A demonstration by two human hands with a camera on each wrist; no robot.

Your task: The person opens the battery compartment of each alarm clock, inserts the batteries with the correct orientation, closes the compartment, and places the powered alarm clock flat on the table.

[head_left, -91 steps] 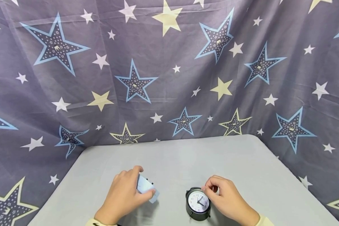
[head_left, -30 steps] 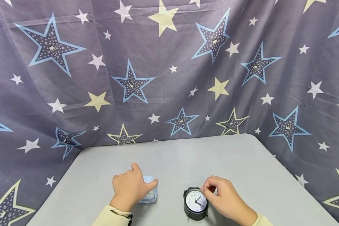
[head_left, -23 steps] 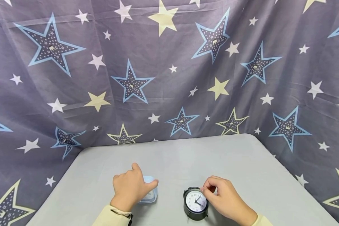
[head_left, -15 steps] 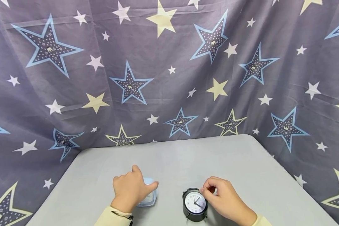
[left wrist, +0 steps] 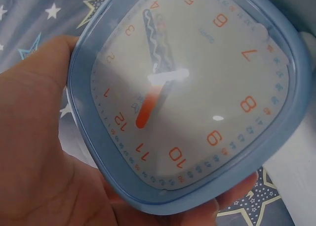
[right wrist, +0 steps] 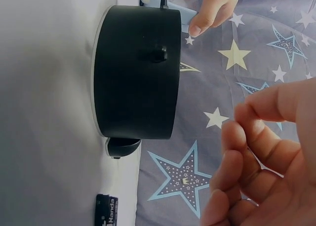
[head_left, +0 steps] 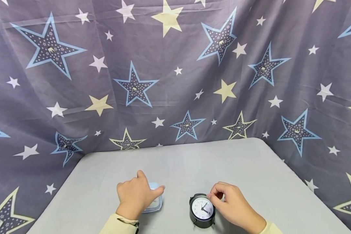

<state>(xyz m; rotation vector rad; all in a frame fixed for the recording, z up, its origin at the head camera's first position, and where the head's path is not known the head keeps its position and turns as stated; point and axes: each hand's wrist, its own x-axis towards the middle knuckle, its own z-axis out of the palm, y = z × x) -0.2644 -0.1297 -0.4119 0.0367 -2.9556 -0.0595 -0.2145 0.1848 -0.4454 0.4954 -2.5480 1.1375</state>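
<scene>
My left hand grips a light-blue, rounded-square alarm clock by its edges. In the left wrist view its dial has orange and blue numerals and an orange hand, with the thumb on one side and fingers under the other. The hand covers much of it in the head view. To the right, a black round alarm clock lies on the grey table with its white dial up. My right hand is beside its upper right rim, fingers loosely curled. The right wrist view shows nothing between these fingers and a gap to the clock.
The grey table extends behind both hands. A purple-grey curtain with stars hangs along its back and sides. In the right wrist view, a small black piece with white lettering shows near the bottom.
Over three seconds, my left hand has turned the blue clock, so a side with two small dark studs no longer shows. Recently it holds still. My right hand and the black clock stay put.
</scene>
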